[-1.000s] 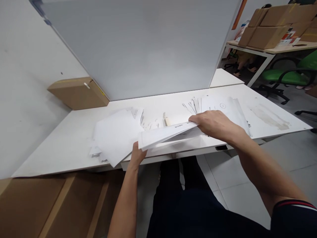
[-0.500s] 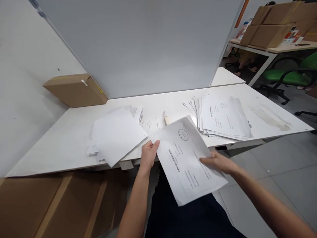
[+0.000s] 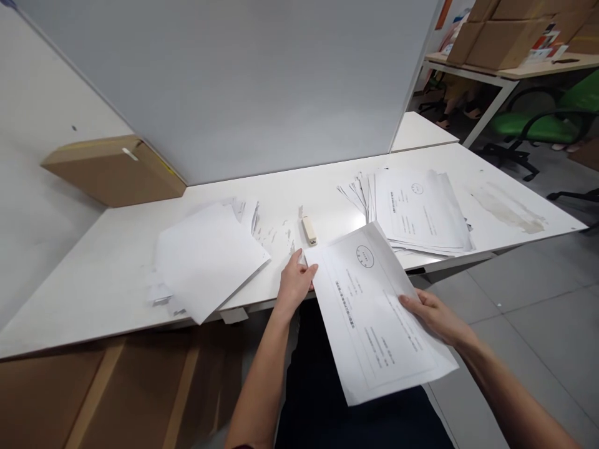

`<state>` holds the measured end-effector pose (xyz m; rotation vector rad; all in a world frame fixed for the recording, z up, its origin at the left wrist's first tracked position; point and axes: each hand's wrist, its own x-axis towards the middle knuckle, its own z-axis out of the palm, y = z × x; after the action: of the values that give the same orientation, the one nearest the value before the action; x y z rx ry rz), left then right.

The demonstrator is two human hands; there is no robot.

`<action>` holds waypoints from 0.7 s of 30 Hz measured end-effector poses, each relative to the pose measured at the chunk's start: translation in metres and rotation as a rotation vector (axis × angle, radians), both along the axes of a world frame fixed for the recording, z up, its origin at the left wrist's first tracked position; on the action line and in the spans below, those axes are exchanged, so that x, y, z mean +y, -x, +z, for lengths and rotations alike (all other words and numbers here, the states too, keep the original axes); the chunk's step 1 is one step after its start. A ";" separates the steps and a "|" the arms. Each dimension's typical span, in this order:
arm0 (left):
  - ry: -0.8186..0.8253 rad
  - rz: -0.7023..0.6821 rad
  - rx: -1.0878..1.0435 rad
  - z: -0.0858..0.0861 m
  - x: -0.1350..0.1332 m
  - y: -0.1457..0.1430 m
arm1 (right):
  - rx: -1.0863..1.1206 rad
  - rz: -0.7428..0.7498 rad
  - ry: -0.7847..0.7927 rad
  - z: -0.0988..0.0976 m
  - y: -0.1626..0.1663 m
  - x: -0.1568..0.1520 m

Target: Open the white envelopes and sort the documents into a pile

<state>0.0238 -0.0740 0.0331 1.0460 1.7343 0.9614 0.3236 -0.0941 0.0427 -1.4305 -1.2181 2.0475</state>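
Printed paper sheets (image 3: 369, 312) with a round stamp are held tilted over my lap, in front of the table edge. My left hand (image 3: 296, 280) pinches their upper left corner, thumb on top. On the opposite edge my right hand (image 3: 435, 315) grips them, its thumb lying on the print; the other fingers are partly hidden underneath. Just beyond my left hand lies a small cream stapler (image 3: 309, 230). A stack of similar stamped papers (image 3: 416, 212) lies to the right, its left edges fanned. Left of the stapler is a pile of papers (image 3: 210, 255) with a blank side up.
The white table (image 3: 116, 268) backs onto a grey partition (image 3: 281, 93). A cardboard box (image 3: 116, 171) leans at the left wall, and more cardboard (image 3: 51, 399) is below the table. A green chair (image 3: 538, 128) and a desk with boxes (image 3: 500, 43) stand at right.
The held papers and both hands have shifted slightly right and down in view. The stapler, partly covered by the papers before, now shows whole. Both hands keep their grip.
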 end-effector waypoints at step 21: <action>-0.095 -0.052 0.396 0.001 0.035 0.001 | 0.001 -0.085 0.067 0.001 0.006 0.030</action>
<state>0.0226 -0.0385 0.0344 1.4109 1.9807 0.8510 0.3180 -0.0642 0.0435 -1.4853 -1.0792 2.0488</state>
